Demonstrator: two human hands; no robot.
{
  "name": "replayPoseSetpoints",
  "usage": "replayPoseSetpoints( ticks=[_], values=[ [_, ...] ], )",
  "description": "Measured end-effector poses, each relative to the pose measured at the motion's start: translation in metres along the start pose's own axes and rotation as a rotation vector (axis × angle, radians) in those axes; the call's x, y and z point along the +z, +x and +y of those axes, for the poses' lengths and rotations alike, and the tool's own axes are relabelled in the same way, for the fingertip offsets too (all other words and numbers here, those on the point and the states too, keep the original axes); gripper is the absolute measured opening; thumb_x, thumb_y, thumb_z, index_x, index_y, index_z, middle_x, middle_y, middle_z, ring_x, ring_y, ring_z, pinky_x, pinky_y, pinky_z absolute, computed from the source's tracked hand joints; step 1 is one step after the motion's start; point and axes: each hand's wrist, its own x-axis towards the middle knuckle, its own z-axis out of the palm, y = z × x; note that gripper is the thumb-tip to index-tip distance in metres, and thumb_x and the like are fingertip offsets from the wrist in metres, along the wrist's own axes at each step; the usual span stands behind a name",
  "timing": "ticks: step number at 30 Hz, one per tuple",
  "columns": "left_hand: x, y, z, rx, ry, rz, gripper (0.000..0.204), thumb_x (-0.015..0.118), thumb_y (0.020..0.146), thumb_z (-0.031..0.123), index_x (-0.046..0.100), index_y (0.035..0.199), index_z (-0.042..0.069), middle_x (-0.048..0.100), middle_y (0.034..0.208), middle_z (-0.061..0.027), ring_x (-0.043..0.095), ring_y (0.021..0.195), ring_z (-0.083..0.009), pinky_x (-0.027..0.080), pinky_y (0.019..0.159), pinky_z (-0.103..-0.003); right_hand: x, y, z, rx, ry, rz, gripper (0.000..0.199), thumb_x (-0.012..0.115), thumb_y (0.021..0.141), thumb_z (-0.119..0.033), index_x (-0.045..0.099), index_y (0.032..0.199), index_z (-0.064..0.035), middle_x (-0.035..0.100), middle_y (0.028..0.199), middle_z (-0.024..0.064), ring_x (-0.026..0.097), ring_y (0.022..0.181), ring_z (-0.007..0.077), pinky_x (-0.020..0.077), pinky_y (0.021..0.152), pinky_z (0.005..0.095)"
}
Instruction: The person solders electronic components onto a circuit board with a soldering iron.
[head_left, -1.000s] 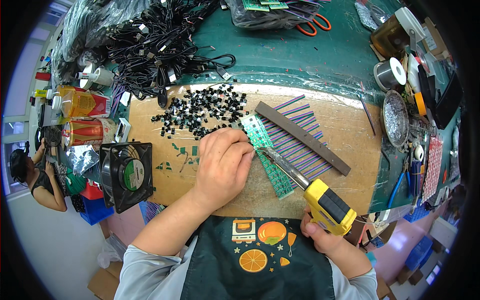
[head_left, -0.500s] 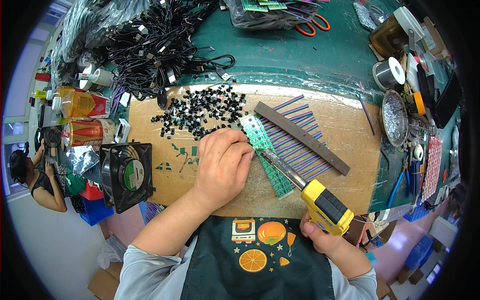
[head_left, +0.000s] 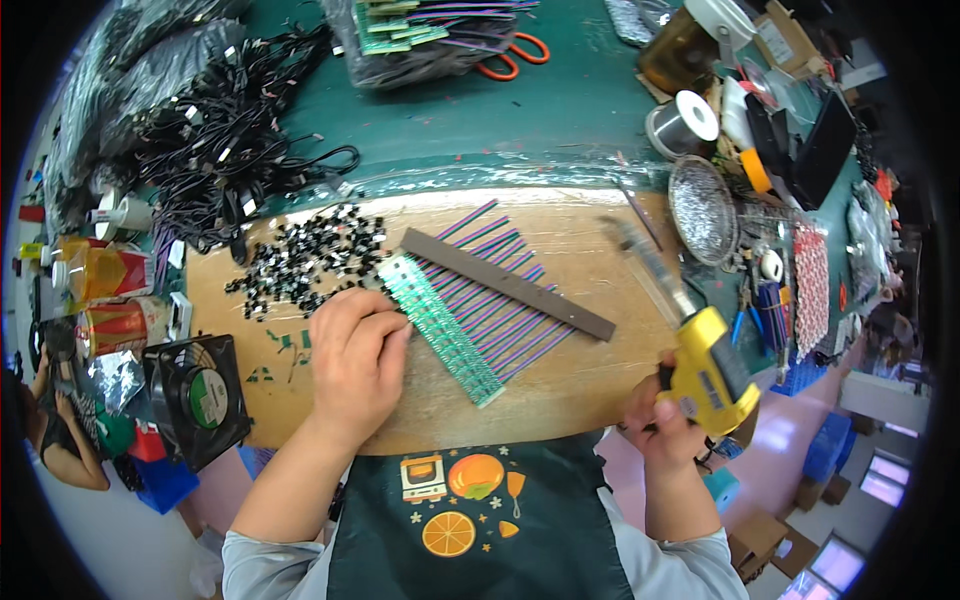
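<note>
Green circuit-board strip (head_left: 440, 325) with striped wires (head_left: 505, 290)

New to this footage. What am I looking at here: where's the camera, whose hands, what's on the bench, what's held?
There is no robot here: a person works with two bare hands. The single picture comes from a fisheye camera on the person's head, looking down, so straight edges bend near the rim. The left hand presses on the near end of a long green circuit-board strip lying on a wooden board. Striped ribbon wires run from the strip under a dark flat bar. The right hand grips a yellow pistol-shaped tool, its blurred metal tip raised off the strip. Nearby lie a pile of small black parts, black cables, a black fan and a solder spool.
</note>
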Motion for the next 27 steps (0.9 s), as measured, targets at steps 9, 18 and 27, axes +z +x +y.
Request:
replayPoseSetpoints(
  ticks=[9, 18, 27],
  values=[
    [-0.015, 0.005, 0.001, 0.005, -0.040, -0.010, 0.017, 0.078, 0.073, 0.000, 0.068, 0.086, 0.003, 0.064, 0.096, -0.0101, 0.062, 0.093, -0.0306, 0.049, 0.084, -0.041, -0.059, 0.035, -0.018, -0.232, -0.207, 0.325, 0.055, 0.066, 0.093, -0.018, 0.043, 0.137, 0.0072, 0.044, 0.064, -0.0006, 0.042, 0.052, 0.0081, 0.0348, 0.048, 0.0228],
    [-0.058, -0.008, -0.023, -0.301, 0.103, 0.012, 0.009, 0.076, 0.079, 0.002, 0.069, 0.086, 0.002, 0.065, 0.095, -0.0086, 0.064, 0.089, -0.0261, 0.051, 0.079, -0.035, -0.017, 0.022, 0.007, -0.139, -0.029, 0.011, 0.060, 0.066, 0.091, -0.025, 0.041, 0.137, 0.0031, 0.042, 0.063, 0.0008, 0.042, 0.050, 0.0112, 0.0343, 0.045, 0.0251],
    [-0.059, -0.010, -0.017, -0.181, 0.137, -0.156, 0.011, 0.077, 0.076, 0.006, 0.070, 0.085, 0.005, 0.061, 0.090, -0.0075, 0.061, 0.086, -0.0277, 0.048, 0.076, -0.038, 0.015, 0.009, 0.011, -0.005, 0.009, -0.098, 0.063, 0.074, 0.085, -0.028, 0.044, 0.133, 0.0011, 0.045, 0.063, 0.0011, 0.043, 0.051, 0.0116, 0.0357, 0.047, 0.0259]
  ],
)
